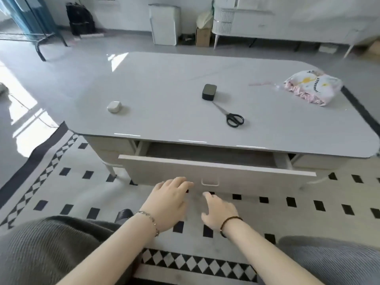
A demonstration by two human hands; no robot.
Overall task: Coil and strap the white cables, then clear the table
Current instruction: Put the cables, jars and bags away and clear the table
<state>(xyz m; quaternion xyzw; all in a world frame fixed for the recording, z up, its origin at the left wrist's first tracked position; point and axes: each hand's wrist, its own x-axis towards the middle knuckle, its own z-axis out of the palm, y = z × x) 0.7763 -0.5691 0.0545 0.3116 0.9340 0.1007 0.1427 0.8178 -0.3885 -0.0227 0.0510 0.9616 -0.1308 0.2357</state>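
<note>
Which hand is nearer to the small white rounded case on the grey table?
Left. The left hand is below the small white rounded case, slightly right; the right hand lies further right.

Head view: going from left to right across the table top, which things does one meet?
small white case → black box → scissors → patterned bag
</note>
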